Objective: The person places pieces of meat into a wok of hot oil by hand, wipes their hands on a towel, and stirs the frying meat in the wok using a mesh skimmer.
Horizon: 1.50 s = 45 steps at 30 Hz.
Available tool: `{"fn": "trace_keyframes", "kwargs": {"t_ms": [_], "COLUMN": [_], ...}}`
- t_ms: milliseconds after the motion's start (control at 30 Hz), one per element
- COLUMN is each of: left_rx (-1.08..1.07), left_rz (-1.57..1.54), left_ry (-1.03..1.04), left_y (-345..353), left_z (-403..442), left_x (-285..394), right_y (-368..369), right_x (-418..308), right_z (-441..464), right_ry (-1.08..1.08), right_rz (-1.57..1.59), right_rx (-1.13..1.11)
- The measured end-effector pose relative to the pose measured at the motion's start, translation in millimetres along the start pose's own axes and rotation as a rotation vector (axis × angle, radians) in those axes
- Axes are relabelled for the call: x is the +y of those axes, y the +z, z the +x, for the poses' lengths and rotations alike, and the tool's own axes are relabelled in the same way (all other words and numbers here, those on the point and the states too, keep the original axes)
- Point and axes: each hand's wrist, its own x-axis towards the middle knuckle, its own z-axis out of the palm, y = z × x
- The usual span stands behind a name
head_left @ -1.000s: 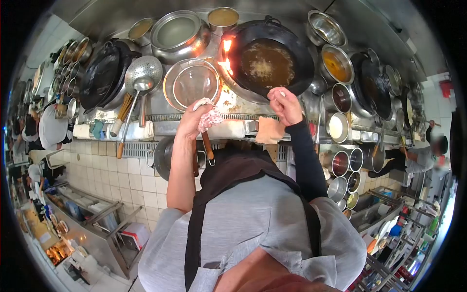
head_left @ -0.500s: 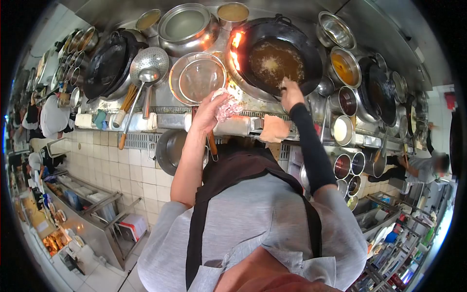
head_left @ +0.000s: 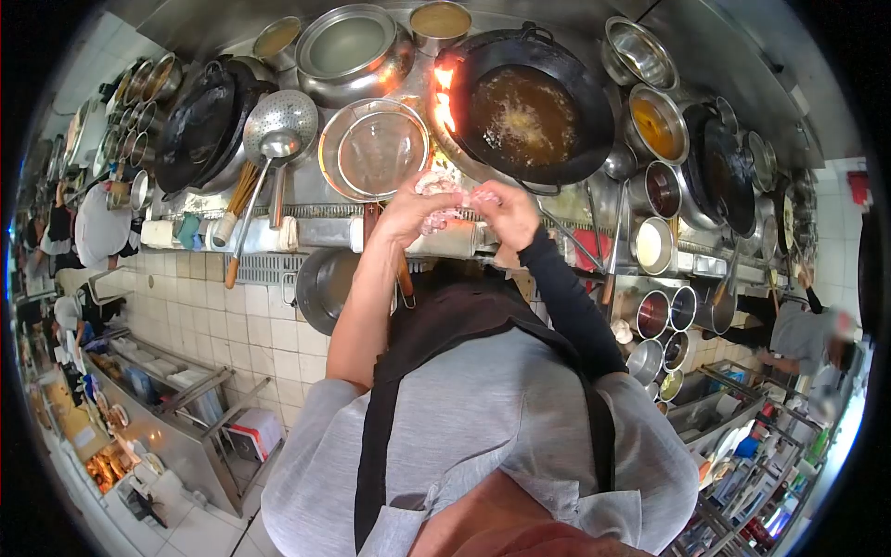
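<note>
My left hand (head_left: pixel 406 215) is closed round a clump of pink raw meat (head_left: pixel 440 219) in front of the stove. Against that clump, my right hand (head_left: pixel 509 217) pinches a small piece of the same meat between thumb and fingers. Just beyond my hands stands a black wok (head_left: pixel 585 130) of brown oil (head_left: pixel 529 116), with pale bits bubbling at its centre. Flames (head_left: pixel 445 97) rise along the wok's left side. A round wire strainer (head_left: pixel 376 153) rests left of the wok, near my left hand.
A perforated skimmer (head_left: pixel 278 116) and a bamboo brush (head_left: pixel 243 190) lie to the left. Steel pots (head_left: pixel 353 46) line the back. Right of the wok are a ladle (head_left: pixel 620 165) and bowls, one with yellow liquid (head_left: pixel 655 128). Another person (head_left: pixel 807 330) stands far right.
My right hand has come back from over the wok to the meat in my left hand. The bubbling patch in the oil has spread a little.
</note>
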Motion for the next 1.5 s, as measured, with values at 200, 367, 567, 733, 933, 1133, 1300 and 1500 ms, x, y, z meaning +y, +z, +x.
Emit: {"fn": "trace_keyframes", "kwargs": {"t_ms": [200,367,567,733,933,1133,1300,1500], "left_rx": [-0.033,-0.017,0.026,-0.001,-0.074,0.008,-0.085,-0.038], "left_rz": [-0.158,-0.127,0.04,-0.051,-0.206,-0.199,-0.177,-0.233], "left_ry": [-0.014,-0.02,0.015,0.016,0.041,0.079,-0.014,0.052], "left_y": [-8.2,4.9,13.6,12.0,1.8,8.0,10.4,11.7], "left_z": [-4.9,-0.8,-0.2,-5.7,-5.9,-9.4,-3.4,0.8], "left_x": [11.5,6.7,-1.6,4.7,4.5,18.2,6.1,-15.2], "right_y": [-22.1,3.7,13.5,16.6,-8.6,-18.2,8.5,14.9], "right_x": [-5.2,-14.3,-15.5,-23.9,-14.1,-12.6,-29.7,-51.2], "right_z": [2.0,11.2,9.6,2.6,4.6,3.4,11.2,7.7], "right_ry": [0.279,0.14,-0.044,0.029,0.273,0.287,-0.333,-0.142], "right_rz": [0.371,0.081,-0.552,-0.046,0.52,0.563,-0.254,-0.448], "right_rx": [-0.109,-0.075,-0.042,0.023,-0.029,0.064,0.119,0.167]}}
